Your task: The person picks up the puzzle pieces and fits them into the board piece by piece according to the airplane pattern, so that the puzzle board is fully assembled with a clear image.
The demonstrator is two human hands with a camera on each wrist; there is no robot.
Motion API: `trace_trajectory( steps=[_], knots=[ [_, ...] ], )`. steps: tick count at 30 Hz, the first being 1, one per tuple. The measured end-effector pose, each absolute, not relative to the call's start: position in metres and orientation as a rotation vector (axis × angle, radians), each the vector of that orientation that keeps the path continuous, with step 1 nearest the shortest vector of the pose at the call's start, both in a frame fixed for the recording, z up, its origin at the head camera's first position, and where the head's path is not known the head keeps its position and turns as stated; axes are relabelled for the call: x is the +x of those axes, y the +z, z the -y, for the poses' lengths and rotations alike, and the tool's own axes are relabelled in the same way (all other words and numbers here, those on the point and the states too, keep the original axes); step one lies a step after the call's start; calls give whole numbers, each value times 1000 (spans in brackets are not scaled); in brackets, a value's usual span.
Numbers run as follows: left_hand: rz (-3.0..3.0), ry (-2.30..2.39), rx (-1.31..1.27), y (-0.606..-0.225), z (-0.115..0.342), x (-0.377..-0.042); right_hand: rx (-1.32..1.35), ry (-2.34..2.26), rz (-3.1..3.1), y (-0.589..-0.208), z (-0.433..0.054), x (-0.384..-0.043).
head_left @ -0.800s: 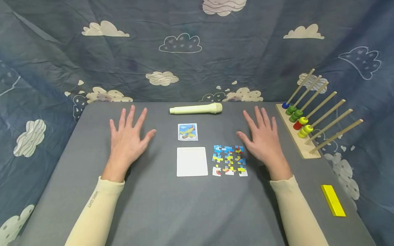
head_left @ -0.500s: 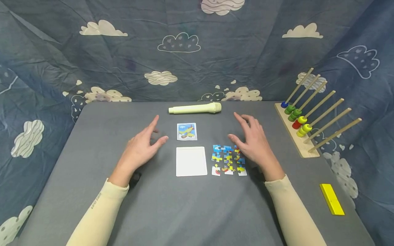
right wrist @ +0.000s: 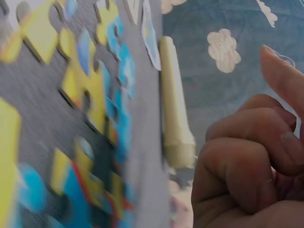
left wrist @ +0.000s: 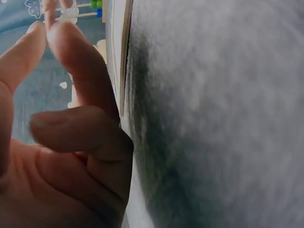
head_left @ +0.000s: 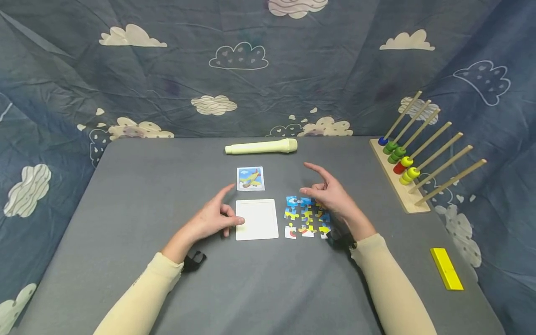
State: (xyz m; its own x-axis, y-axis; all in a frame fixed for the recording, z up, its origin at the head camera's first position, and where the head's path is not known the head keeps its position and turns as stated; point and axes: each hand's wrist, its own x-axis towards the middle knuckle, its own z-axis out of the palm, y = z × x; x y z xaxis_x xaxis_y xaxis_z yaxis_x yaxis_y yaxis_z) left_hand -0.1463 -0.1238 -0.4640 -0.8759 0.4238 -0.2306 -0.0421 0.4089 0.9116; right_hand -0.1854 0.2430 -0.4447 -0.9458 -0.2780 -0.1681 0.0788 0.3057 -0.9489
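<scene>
My left hand (head_left: 209, 218) is at the left edge of a white square puzzle tray (head_left: 260, 223), index finger extended and thumb over the edge. In the left wrist view its fingers (left wrist: 88, 71) are beside the tray's edge (left wrist: 118, 52); no grip on it shows. Above the far right part of the jigsaw pieces (head_left: 291, 201) hovers my right hand (head_left: 337, 197), index finger extended and the other fingers (right wrist: 232, 171) curled, holding nothing. Several pieces lie apart in rows, partly hidden by that hand. A small airplane picture card (head_left: 250, 179) lies beyond the tray.
A pale yellow toy microphone (head_left: 261, 147) lies near the back edge of the grey table (head_left: 243, 288). At the right stand a wooden peg abacus (head_left: 412, 197) with coloured beads and, nearer, a yellow block (head_left: 446, 269). A cloud-patterned cloth hangs behind.
Both hands have moved inward from lying spread on the table. The left came right and nearer to the tray; the right moved left over the pieces, its fingers curling except the index.
</scene>
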Motion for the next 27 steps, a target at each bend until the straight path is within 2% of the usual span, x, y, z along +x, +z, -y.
trace_trajectory(
  steps=[11,27],
  knots=[
    [-2187,1333,315,-473,124,-143,-63,-1572,-2139,-473,-237,-190],
    [-2251,1207,238,-471,121,-140,53,-1444,-2200,-479,-234,-189]
  ],
)
